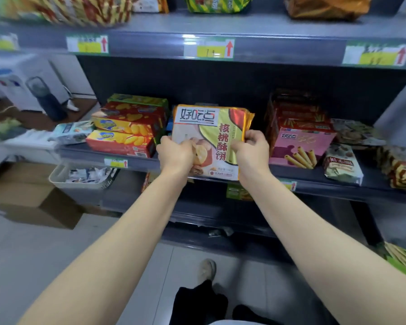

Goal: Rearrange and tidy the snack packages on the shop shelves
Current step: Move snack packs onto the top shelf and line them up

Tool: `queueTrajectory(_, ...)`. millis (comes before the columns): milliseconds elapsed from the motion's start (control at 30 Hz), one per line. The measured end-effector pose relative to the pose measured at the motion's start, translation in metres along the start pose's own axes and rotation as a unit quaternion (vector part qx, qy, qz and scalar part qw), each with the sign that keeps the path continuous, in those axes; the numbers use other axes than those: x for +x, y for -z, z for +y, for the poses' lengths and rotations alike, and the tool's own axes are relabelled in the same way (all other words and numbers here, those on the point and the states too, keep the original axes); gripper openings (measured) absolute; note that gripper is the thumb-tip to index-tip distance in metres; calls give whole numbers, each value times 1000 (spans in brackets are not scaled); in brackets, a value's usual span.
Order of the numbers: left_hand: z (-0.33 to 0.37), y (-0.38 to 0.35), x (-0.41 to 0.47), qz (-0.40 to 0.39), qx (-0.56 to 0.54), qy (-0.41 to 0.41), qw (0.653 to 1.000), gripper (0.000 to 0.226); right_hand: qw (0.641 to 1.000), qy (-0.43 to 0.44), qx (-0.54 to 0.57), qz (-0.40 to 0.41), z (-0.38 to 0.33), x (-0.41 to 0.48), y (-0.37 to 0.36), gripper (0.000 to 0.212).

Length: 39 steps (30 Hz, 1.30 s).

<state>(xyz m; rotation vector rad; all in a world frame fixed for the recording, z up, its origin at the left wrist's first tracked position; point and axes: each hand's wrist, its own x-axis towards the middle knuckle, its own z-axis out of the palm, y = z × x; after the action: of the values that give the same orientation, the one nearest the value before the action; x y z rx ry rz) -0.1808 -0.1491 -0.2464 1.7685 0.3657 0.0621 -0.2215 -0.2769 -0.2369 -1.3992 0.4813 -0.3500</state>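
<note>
I am gripping the biscuit packets [209, 137] with my left hand [175, 154] and right hand [252, 146], fingers clamped on their sides, at the middle shelf [314, 181] front edge. Next, I judge, I am needing to square them between the red boxes [124, 127] and pink box [300, 146].

Middle shelf [314, 181]: dark grey, price tags along its front edge.
Left end: red chip boxes [124, 134] in a stack — a green box [138, 99] on top.
Centre: gold biscuit packs [211, 137], standing tilted.
Right: pink wafer-roll boxes [300, 141], then loose snack bags [342, 164].
Top shelf [220, 26]: striped bags [85, 10] — blurred.
</note>
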Motion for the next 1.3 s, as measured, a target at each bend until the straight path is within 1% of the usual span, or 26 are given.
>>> queueTrajectory(67,2,17,-14,34,-11,-13,999,43,1000,25,5,-14,-10,-24,-4,24)
queueTrajectory(200,27,45,-45,92,-38,-55,993,28,994,84,38,-52,-37,-57,-10,23)
queueTrajectory(267,42,54,-52,116,-49,-84,989,25,990,117,45,-59,-57,-67,-12,23)
queueTrajectory(400,80,66,-59,136,-69,-140,978,26,980,180,60,-58,-95,-72,-19,24)
queueTrajectory(567,125,83,-45,117,-96,-179,972,34,969,225,81,-66,-136,-66,-35,20)
queueTrajectory(667,150,93,-29,105,-117,-203,967,28,961,248,91,-82,-158,-57,-51,16)
queueTrajectory(767,172,101,-8,105,-136,-229,958,30,955,270,86,-85,-173,-45,-75,18)
queueTrajectory(933,216,116,47,97,-145,-271,947,28,946,308,85,-49,-202,-12,-132,25)
queueTrajectory(1033,252,131,88,93,-145,-301,938,19,941,329,72,-25,-225,19,-175,33)
queueTrajectory(1167,287,148,144,88,-115,-339,929,16,941,336,27,38,-247,68,-232,42)
queueTrajectory(1300,300,157,200,48,-91,-311,945,15,947,317,-5,49,-249,109,-278,48)
